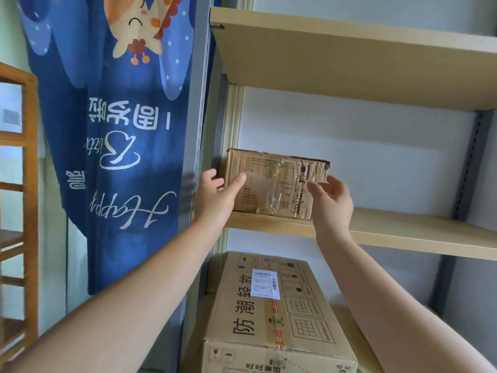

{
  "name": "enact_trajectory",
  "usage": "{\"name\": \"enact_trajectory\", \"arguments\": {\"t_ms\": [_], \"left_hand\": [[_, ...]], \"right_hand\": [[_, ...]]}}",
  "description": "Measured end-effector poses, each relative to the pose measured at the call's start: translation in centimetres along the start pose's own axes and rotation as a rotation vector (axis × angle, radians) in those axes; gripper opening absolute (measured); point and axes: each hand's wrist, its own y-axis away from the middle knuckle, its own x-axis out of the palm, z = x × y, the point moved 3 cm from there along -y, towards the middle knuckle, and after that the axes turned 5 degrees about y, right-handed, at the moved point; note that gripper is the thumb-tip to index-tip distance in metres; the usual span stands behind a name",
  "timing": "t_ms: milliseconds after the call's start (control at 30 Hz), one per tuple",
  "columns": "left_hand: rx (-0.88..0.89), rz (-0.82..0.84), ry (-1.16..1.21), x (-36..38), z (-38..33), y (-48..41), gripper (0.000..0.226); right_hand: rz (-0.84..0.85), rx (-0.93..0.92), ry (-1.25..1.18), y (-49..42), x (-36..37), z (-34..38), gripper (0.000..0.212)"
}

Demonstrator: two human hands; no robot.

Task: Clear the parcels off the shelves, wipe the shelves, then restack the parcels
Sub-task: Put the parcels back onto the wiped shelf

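A small crumpled cardboard parcel (271, 181) with printed tables and clear tape stands on the middle shelf (403, 232), at its left end against the back wall. My left hand (215, 195) is at the parcel's left side, thumb across its front face and fingers at the left edge. My right hand (332, 200) is spread open at the parcel's right front corner, fingers near it or just touching; I cannot tell which. A large cardboard parcel (277, 316) with a white label lies on the shelf below.
The upper shelf (349, 63) overhangs above. A grey slotted upright (197, 130) stands at the left of the shelves, another upright (468, 162) at the right. A blue cartoon curtain (113, 130) hangs left; a wooden rack (18, 211) is further left.
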Motion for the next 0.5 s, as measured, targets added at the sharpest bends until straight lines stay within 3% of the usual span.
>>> {"name": "enact_trajectory", "arguments": {"t_ms": [267, 500], "left_hand": [[0.039, 0.03, -0.003, -7.0, 2.2, 2.9, 0.039], [-0.077, 0.036, -0.082, -17.7, 6.4, 5.4, 0.026]], "right_hand": [[0.114, 0.074, -0.013, 7.8, 3.6, 0.3, 0.025], [0.222, 0.164, 0.026, 18.1, 10.9, -0.6, 0.013]]}}
